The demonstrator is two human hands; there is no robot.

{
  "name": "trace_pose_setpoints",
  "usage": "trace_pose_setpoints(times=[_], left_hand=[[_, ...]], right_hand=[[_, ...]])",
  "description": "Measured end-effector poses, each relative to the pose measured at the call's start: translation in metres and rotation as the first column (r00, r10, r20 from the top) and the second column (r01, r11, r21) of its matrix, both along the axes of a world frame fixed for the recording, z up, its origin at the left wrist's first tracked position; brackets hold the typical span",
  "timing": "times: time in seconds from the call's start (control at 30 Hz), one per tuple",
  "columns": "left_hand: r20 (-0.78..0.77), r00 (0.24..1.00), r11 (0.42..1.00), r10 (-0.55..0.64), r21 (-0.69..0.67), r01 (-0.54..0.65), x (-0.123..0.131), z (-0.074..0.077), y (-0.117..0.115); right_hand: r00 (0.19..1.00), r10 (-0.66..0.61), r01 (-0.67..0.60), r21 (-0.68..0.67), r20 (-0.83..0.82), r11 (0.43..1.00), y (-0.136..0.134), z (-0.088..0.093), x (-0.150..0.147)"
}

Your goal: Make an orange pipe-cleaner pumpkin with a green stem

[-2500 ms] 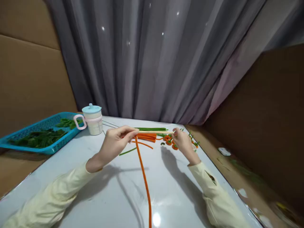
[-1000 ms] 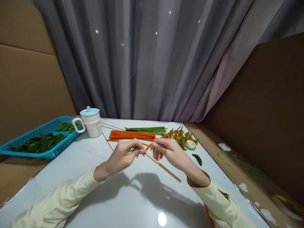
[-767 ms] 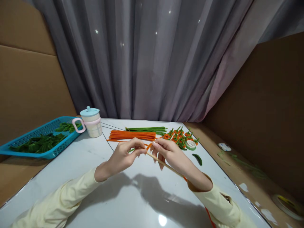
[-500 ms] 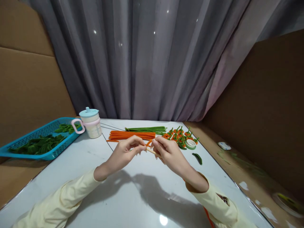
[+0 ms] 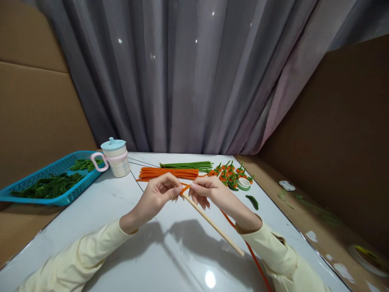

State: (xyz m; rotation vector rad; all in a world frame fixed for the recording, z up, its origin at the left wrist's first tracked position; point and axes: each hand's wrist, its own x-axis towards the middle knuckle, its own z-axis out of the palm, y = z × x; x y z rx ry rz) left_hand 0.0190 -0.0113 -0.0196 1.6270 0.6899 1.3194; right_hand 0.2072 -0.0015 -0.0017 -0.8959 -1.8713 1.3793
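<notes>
My left hand [image 5: 159, 195] and my right hand [image 5: 207, 190] meet above the middle of the white table [image 5: 127, 247]. The left hand pinches the far end of a thin wooden stick [image 5: 212, 225], which slants toward me and to the right. The right hand pinches an orange pipe cleaner [image 5: 243, 241] against the stick's tip; its long tail runs under my right wrist toward the table's near edge. Behind the hands lie a bundle of orange pipe cleaners [image 5: 168, 173] and a bundle of green ones [image 5: 188, 165].
A blue basket [image 5: 45, 178] with green leaf shapes sits at the far left, beside a lidded cup [image 5: 115, 158] with a pink handle. Several small orange flowers [image 5: 229, 172], a roll of green tape [image 5: 243, 184] and a green leaf [image 5: 253, 201] lie at the right. Cardboard walls flank the table.
The stick swung from level between my hands to slanting toward me. My hands came closer together and nearer to me, and the orange pipe cleaner's tail now trails under my right wrist.
</notes>
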Motion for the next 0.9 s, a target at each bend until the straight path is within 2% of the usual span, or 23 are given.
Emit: trace_pose_setpoints(times=[0.17,0.27,0.33,0.43,0.6,0.7,0.8,0.9], left_hand=[[0.037,0.997,0.998,-0.062,0.008,0.062,0.001,-0.001,-0.004],[-0.007,0.999,0.982,-0.052,0.183,0.052,-0.001,-0.003,-0.009],[-0.075,0.997,0.927,-0.005,0.375,0.032,-0.004,-0.003,-0.013],[-0.188,0.98,0.789,0.07,0.611,0.061,-0.007,0.001,-0.017],[-0.308,0.938,0.603,0.157,0.782,0.155,-0.009,0.013,-0.018],[-0.329,0.922,0.503,0.205,0.843,0.189,-0.011,0.016,-0.016],[-0.326,0.918,0.486,0.227,0.855,0.184,-0.012,0.014,-0.013],[-0.336,0.918,0.485,0.211,0.851,0.201,-0.015,0.008,-0.009]], right_hand=[[0.999,0.025,-0.026,-0.031,-0.02,0.999,-0.002,-0.004,-0.005],[0.997,0.068,-0.07,-0.079,-0.034,0.994,-0.004,-0.006,-0.006],[0.991,0.119,-0.126,-0.125,-0.067,0.984,-0.006,-0.006,-0.006],[0.976,0.175,-0.194,-0.157,-0.128,0.968,-0.011,-0.003,-0.004],[0.951,0.253,-0.296,-0.285,-0.178,0.912,-0.019,0.005,-0.001],[0.954,0.214,-0.267,-0.274,-0.209,0.924,-0.02,0.007,0.0],[0.952,0.221,-0.269,-0.23,-0.213,0.936,-0.019,0.009,0.002],[0.965,0.231,-0.251,-0.181,-0.125,0.951,-0.019,0.011,0.004]])
